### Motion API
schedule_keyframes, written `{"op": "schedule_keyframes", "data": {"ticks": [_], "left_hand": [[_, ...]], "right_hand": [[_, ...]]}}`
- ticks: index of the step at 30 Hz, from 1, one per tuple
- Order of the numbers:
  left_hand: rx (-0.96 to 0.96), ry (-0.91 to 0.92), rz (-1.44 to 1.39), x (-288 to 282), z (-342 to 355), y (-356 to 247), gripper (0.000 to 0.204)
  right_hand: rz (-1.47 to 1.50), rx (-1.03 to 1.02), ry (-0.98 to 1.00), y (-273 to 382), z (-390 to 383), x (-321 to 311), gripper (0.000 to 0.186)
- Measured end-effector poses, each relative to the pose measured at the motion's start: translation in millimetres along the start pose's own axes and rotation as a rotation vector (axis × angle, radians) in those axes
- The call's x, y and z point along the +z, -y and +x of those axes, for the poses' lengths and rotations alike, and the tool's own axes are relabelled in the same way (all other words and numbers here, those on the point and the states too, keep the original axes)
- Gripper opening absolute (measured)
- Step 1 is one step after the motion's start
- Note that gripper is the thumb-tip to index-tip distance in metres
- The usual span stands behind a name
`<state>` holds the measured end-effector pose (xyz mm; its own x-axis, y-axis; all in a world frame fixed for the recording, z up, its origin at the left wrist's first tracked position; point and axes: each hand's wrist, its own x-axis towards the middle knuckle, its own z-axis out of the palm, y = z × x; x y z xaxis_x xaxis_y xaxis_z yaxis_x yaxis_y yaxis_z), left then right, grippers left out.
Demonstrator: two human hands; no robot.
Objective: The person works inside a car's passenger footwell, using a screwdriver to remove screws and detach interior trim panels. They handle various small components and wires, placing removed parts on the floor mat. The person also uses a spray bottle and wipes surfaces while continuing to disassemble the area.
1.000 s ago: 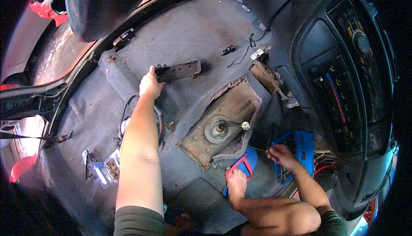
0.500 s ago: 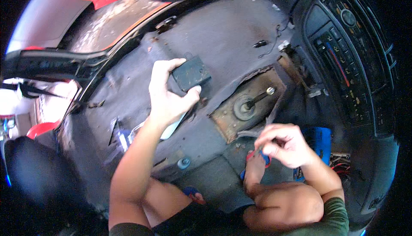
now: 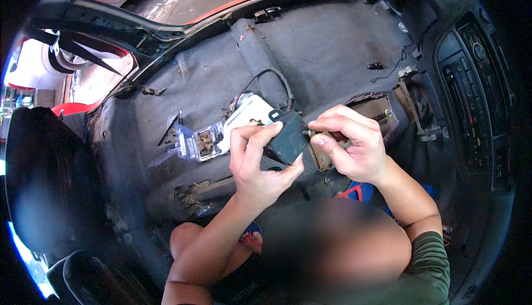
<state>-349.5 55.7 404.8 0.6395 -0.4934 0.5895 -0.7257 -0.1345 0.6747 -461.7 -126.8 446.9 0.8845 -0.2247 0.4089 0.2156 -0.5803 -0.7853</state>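
Left hand (image 3: 256,166): black box (image 3: 289,137) held; right hand (image 3: 359,151): small metallic piece (image 3: 306,132) pinched — might be dropped if fingertips slip.

text: none legible | dash controls (image 3: 466,102): marks too small

Part, black, flat, roughly rectangular (image 3: 289,135): one; dusty surface, small tab at upper-left corner; tilted, gripped in left hand (image 3: 257,163). Metallic piece, small (image 3: 308,133): one; pinched in right hand (image 3: 354,144), at the black part's right edge.
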Motion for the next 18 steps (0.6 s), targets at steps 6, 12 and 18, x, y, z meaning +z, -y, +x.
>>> {"op": "schedule_keyframes", "data": {"ticks": [6,12,18], "left_hand": [[0.030,0.019,0.017,5.6,-3.1,0.2,0.064],[0.008,0.050,0.018,5.3,-1.3,-1.7,0.063],[-0.391,-0.070,-0.374,5.5,-1.0,3.5,0.064]], "right_hand": [[-0.091,-0.112,0.006,-6.9,-1.7,0.2,0.028],[-0.038,-0.060,-0.034,-4.7,-7.7,-2.8,0.027],[0.463,0.255,-0.206,-13.3,-24.8,-4.0,0.023]]}}
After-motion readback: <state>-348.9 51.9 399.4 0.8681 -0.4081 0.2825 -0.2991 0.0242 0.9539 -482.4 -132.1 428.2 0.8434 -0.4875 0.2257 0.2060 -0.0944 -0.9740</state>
